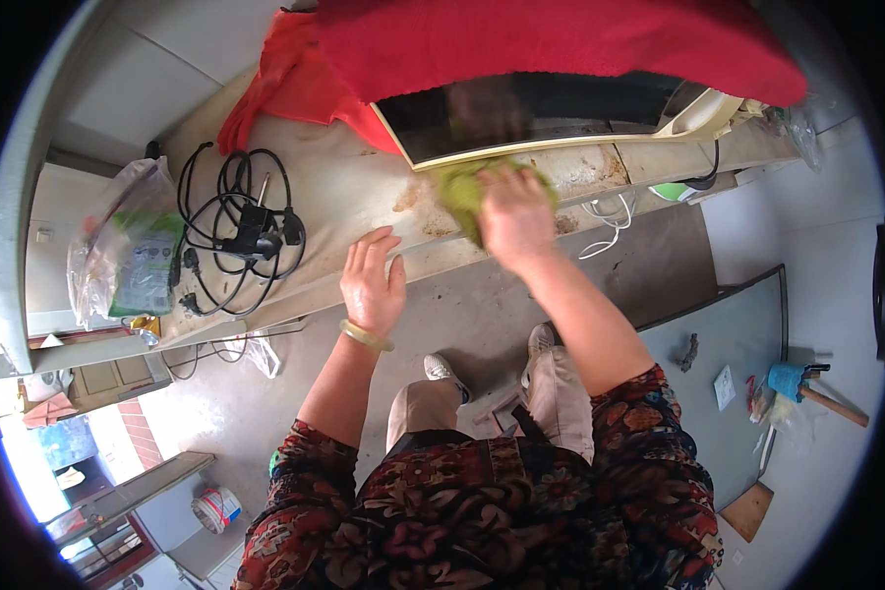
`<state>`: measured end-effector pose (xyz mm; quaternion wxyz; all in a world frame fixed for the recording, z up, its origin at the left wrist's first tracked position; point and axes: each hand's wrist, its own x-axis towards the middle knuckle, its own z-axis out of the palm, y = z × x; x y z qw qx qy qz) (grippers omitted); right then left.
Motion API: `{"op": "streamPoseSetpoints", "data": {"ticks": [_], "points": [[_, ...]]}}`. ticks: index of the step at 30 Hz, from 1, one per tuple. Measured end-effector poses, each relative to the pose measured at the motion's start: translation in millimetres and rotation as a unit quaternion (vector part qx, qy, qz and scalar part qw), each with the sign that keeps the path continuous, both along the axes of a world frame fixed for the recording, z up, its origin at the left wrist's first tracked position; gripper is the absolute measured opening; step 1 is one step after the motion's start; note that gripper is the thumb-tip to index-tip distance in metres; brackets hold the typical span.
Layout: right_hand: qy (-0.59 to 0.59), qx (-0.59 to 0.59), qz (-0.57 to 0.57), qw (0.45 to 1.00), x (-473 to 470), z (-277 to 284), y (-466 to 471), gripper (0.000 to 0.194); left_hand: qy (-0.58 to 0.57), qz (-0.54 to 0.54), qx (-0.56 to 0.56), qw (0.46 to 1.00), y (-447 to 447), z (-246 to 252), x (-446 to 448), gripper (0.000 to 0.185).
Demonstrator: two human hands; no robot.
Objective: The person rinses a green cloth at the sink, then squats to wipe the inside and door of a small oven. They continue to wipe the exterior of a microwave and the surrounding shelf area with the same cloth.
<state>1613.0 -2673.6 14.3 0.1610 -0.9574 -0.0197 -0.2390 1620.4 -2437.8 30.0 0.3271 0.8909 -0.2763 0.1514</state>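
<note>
My right hand (516, 217) presses a yellow-green cloth (457, 195) onto the worn, stained countertop (354, 166); both hand and cloth are blurred. Just beyond the cloth stands a cream-framed appliance with a dark glossy front (560, 110), perhaps a monitor or television. Red fabric (546, 37) drapes over its top. Nothing is in my left hand (372, 284), which hovers at the counter's front edge with its thumb apart from the fingers. A pale bangle (367, 336) circles that wrist. Brown stains (436, 225) mark the surface near the cloth.
Coiled black power cables (251, 228) lie left on the counter, beside a plastic bag with a green package (144, 258). A red rubber glove (265, 88) rests behind them. White cable (612, 225) hangs off the front edge. A glass-topped table (723, 346) stands at right; a bucket (217, 509) is lower left.
</note>
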Motion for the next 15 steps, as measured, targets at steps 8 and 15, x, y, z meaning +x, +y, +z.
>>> {"op": "streamPoseSetpoints", "data": {"ticks": [8, 15], "points": [[0.117, 0.033, 0.024, 0.992, -10.7, 21.6, 53.1, 0.058, 0.074, 0.008, 0.057, 0.996, 3.1, 8.4, -1.8, 0.032], [0.222, 0.034, 0.072, 0.972, -9.8, 17.2, 27.2, 0.060, 0.141, 0.030, 0.111, 0.983, 14.3, 14.7, 8.4, 0.034]]}}
